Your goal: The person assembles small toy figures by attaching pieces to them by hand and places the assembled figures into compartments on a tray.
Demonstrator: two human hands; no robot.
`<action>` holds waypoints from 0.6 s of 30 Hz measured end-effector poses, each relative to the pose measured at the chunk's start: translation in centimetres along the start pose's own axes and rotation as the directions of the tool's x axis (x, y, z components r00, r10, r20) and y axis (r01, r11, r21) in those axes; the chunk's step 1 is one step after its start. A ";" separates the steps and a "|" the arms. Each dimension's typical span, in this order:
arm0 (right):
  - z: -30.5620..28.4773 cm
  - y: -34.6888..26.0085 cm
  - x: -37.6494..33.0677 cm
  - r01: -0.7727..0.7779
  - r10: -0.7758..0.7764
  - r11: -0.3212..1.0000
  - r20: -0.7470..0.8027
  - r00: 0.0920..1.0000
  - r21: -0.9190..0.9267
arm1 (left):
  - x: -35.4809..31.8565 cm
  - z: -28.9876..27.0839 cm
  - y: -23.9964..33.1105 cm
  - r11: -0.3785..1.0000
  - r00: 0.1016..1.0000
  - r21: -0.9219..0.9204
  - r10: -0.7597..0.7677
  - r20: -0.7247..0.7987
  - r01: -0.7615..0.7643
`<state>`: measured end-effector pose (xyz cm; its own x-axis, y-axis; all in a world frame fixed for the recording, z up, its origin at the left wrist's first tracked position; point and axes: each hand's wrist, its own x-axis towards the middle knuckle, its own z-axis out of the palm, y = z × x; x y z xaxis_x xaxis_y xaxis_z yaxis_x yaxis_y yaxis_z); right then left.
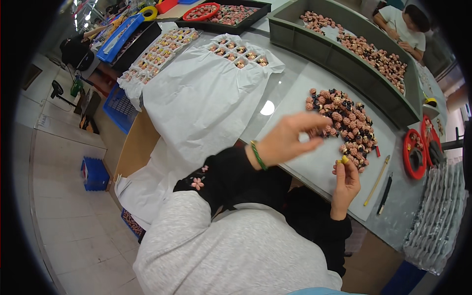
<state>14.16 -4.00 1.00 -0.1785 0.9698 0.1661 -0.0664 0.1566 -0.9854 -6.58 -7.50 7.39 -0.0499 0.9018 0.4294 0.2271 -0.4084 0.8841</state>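
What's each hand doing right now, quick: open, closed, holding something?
Left hand: open, thumb and fingers apart, near the pink berry-shaped pieces.
Right hand: yellow at the fingertips; whether open or closed on something cannot be told.

The far grey bin (339, 53) looks like matt plastic; the heaped pink pieces (346, 120) look bumpy. White paper (319, 172) under them is smooth; the paper sheet (191, 108) at left is thin and creased. The trays (435, 216) at right are glossy clear plastic. The 2 black sleeves (228, 169) are matt cloth.
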 end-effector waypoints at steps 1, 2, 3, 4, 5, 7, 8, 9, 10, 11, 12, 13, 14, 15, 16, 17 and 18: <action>0.0 0.2 -0.1 -0.020 0.020 0.999 0.015 1.000 -0.029 | 1.2 -1.6 -0.5 0.996 0.987 0.052 0.075 -0.144 -0.068; 0.0 0.5 -0.3 -0.019 0.019 0.999 0.009 1.000 -0.029 | 2.1 -4.1 -1.1 0.991 0.971 0.114 0.096 -0.219 -0.072; 0.1 0.7 -0.4 -0.051 0.051 0.999 0.009 0.999 -0.010 | 3.4 -6.8 -1.8 0.958 0.955 0.277 0.150 -0.255 -0.076; 0.1 1.0 -0.6 -0.103 0.103 0.995 0.008 0.995 0.009 | 4.5 -8.8 -2.8 0.951 0.932 0.311 0.106 -0.346 0.007; 0.2 1.3 -0.8 -0.114 0.114 0.993 0.005 0.993 0.003 | 5.2 -11.0 -3.9 0.915 0.927 0.392 0.059 -0.371 0.099; 0.2 1.7 -1.0 -0.088 0.088 0.996 0.000 0.996 -0.022 | 5.7 -13.9 -6.3 0.731 0.901 0.588 -0.085 -0.425 0.346; 0.2 1.9 -1.1 -0.082 0.082 0.995 0.008 0.997 -0.052 | 5.7 -14.7 -7.7 0.740 0.908 0.590 -0.065 -0.413 0.322; 0.1 2.0 -1.1 -0.080 0.080 0.995 -0.010 0.997 -0.055 | 5.6 -15.3 -9.0 0.657 0.922 0.686 -0.036 -0.386 0.312; 0.0 2.0 -1.1 -0.079 0.078 0.995 -0.018 0.997 -0.064 | 5.7 -15.6 -10.2 0.554 0.931 0.767 -0.043 -0.363 0.324; -0.1 2.1 -1.1 -0.071 0.070 0.995 -0.011 0.997 -0.072 | 5.7 -15.8 -11.3 0.570 0.937 0.767 -0.012 -0.350 0.294; -0.2 2.1 -1.1 -0.064 0.064 0.995 -0.001 0.998 -0.082 | 5.7 -15.9 -12.2 0.533 0.943 0.788 -0.062 -0.327 0.308; -0.3 2.1 -1.1 -0.067 0.066 0.994 -0.006 0.998 -0.087 | 5.6 -15.9 -13.0 0.495 0.946 0.808 -0.112 -0.305 0.319; -0.3 2.1 -1.1 -0.059 0.061 0.993 0.014 0.998 -0.102 | 5.4 -15.8 -13.5 0.499 0.946 0.806 -0.116 -0.302 0.318; -0.4 2.1 -1.1 -0.056 0.061 0.992 0.037 0.997 -0.111 | 5.2 -15.6 -13.9 0.429 0.963 0.866 -0.034 -0.267 0.256; -0.4 2.2 -1.1 -0.057 0.061 0.991 0.028 0.998 -0.120 | 5.0 -15.3 -14.2 0.344 0.972 0.911 -0.012 -0.236 0.226; -0.4 2.2 -1.1 -0.035 0.040 0.989 0.034 0.999 -0.141 | 4.8 -15.1 -14.3 0.235 0.976 0.949 -0.096 -0.194 0.211; -0.4 2.3 -1.1 -0.012 0.019 0.987 0.041 0.999 -0.161 | 4.1 -14.6 -14.5 0.241 0.973 0.945 -0.121 -0.195 0.219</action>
<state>14.57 -4.63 -1.42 -0.2198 0.9641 0.1486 0.0952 0.1729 -0.9803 -24.28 0.08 -0.93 -0.2654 0.8996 0.3467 0.9634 0.2330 0.1329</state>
